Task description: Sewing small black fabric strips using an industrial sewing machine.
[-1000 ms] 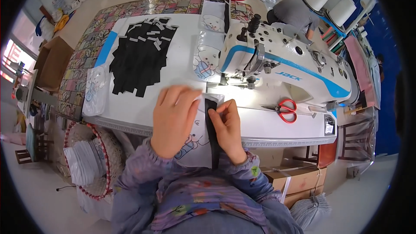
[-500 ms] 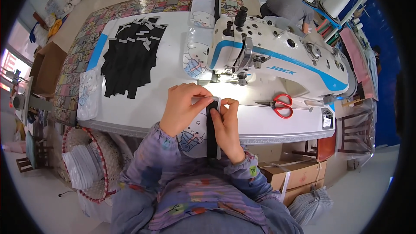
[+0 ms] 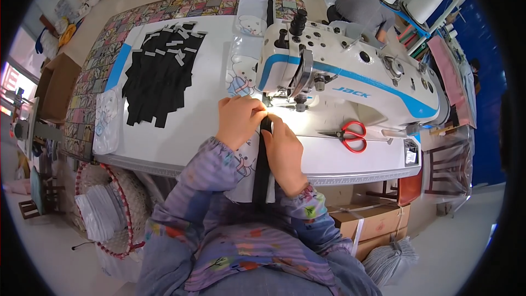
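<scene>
Close to the needle area of a white and blue sewing machine (image 3: 350,71), my left hand (image 3: 238,121) pinches the top end of a black fabric strip (image 3: 262,167). My right hand (image 3: 284,153) is closed on the strip's right side, thumb lying along it. The strip lies along the edge of a white printed fabric piece (image 3: 245,159) that hangs over the table's front edge toward my lap. A similar printed piece (image 3: 239,71) with a cartoon animal lies beyond the machine's needle. My fingers hide the strip's tip.
Red-handled scissors (image 3: 353,136) lie right of my hands. A pile of black strips (image 3: 159,82) with white ends covers the table's left part. A woven basket (image 3: 131,203) with folded white fabric stands below left, cardboard boxes (image 3: 372,219) below right. Other people are at the far side.
Both hands have moved forward, closer to the machine's needle, carrying the strip and printed fabric along. My right fingers have come over the strip's edge. The person in red has bent lower.
</scene>
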The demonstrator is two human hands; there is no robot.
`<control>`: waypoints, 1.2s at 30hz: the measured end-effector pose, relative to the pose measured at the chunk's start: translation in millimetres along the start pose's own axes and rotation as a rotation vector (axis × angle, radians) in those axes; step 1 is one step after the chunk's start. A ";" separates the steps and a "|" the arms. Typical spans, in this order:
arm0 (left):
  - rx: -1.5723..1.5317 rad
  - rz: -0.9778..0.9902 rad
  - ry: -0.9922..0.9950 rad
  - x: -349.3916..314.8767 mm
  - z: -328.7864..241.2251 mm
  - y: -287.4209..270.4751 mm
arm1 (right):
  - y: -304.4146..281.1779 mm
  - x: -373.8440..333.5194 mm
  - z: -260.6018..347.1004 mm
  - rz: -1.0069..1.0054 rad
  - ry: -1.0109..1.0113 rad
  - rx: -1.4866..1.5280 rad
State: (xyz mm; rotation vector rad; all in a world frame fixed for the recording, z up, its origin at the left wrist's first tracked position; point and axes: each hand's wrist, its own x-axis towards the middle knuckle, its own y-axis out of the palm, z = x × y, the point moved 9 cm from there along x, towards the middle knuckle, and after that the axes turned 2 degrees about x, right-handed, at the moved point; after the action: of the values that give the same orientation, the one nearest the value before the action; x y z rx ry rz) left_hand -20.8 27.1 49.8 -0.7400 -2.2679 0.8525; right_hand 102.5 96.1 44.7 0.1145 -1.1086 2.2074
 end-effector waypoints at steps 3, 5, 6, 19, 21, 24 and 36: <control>0.099 -0.040 -0.004 7.6 9.5 9.3 | 5.8 8.5 4.5 -0.001 -0.096 -0.220; 0.106 -0.037 -0.018 11.2 15.1 12.9 | 18.3 12.9 -6.7 0.114 -0.009 -0.291; 0.116 -0.030 -0.031 12.6 17.7 14.3 | 19.7 14.4 -6.9 0.117 -0.013 -0.293; 0.203 0.066 -0.087 33.5 32.5 29.5 | 21.0 34.0 -25.5 0.256 0.070 -0.177; 0.181 0.020 -0.078 36.6 32.4 27.2 | 9.9 37.1 -24.1 0.198 -0.005 -0.101; 0.220 0.084 -0.109 38.5 35.8 33.8 | -20.5 46.4 -36.6 0.085 -0.014 -0.175; 0.198 0.060 -0.068 52.3 32.0 28.3 | -68.8 67.5 -53.0 -0.119 0.035 0.194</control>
State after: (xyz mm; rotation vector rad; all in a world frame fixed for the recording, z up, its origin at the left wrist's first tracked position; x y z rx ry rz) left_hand -69.6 67.9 27.2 -0.7009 -2.1894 1.1280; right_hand 101.2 199.6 81.8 0.2196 -0.8445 2.1966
